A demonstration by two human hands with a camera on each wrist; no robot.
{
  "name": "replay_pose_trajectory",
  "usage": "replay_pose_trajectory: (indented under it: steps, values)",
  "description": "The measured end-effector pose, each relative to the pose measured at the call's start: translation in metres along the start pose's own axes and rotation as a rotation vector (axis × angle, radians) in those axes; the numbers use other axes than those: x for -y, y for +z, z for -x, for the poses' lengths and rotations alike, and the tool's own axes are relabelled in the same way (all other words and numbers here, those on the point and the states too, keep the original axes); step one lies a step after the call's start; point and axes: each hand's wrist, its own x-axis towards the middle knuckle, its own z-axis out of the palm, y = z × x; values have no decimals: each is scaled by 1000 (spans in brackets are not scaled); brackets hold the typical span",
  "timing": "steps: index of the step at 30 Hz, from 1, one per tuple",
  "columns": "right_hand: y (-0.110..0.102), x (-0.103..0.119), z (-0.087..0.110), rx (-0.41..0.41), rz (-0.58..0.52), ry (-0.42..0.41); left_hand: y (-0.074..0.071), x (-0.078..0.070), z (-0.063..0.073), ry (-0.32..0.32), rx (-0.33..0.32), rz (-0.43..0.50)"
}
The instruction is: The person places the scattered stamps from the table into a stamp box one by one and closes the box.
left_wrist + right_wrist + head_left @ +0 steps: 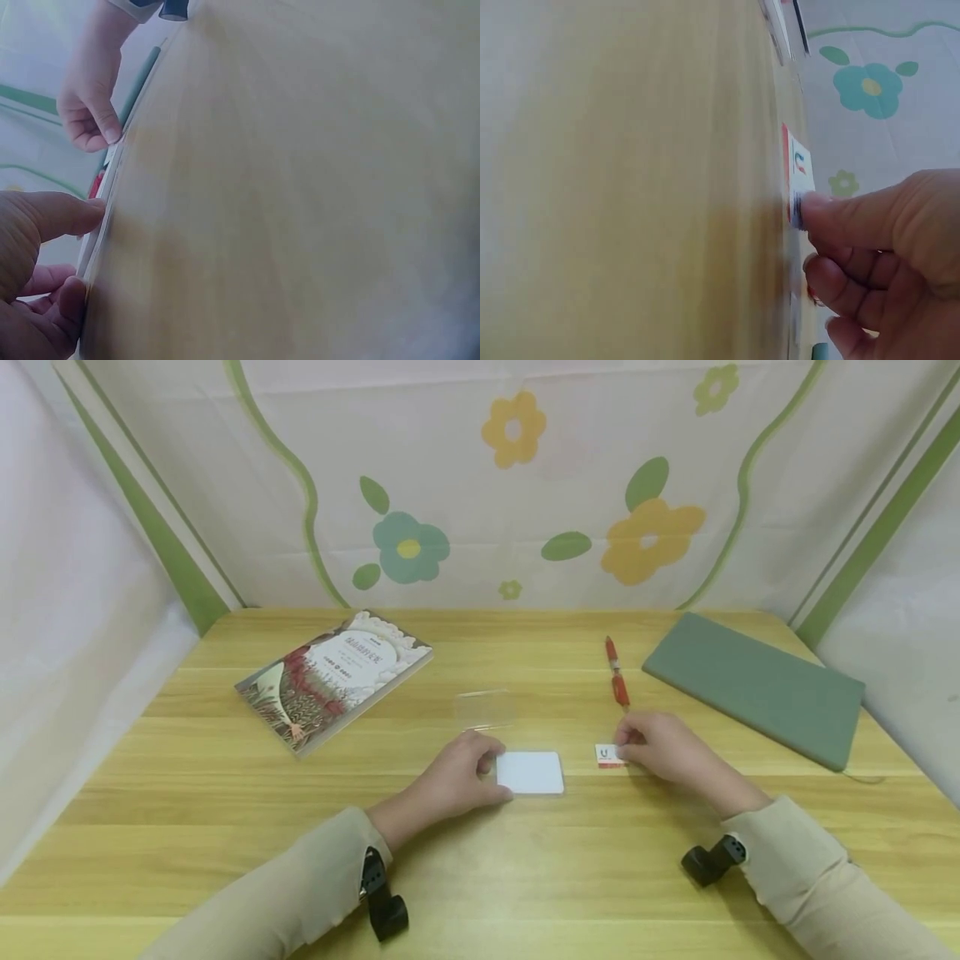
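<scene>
In the head view my left hand grips a flat white rectangular block with a clear rim, thumb at its near left corner and fingers at the far left one. The block lies on the table. To its right, my right hand pinches a small white card at its right end. A dark curved mark and a red strip show on the card. The right wrist view shows the thumb over one end of the card, which stands tilted close over the tabletop.
A clear plastic lid lies behind the white block. A red pen lies just beyond my right hand. The illustrated book is at the back left, the green notebook at the back right. A flowered curtain hangs behind the table.
</scene>
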Motion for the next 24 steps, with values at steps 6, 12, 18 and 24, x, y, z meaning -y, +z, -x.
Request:
replay_pose_trajectory:
  steps: [6,12,18,24]
  values:
    - [-7,5,2,36,-55,1,1,1,0,2,-4,7]
    - [-13,6,1,79,-112,32,2,2,0,-10,-4,11]
    - [-18,8,-1,111,-194,31,2,2,0,-12,-5,16]
    - [-19,14,-2,132,-253,18,2,3,0,-7,-7,15]
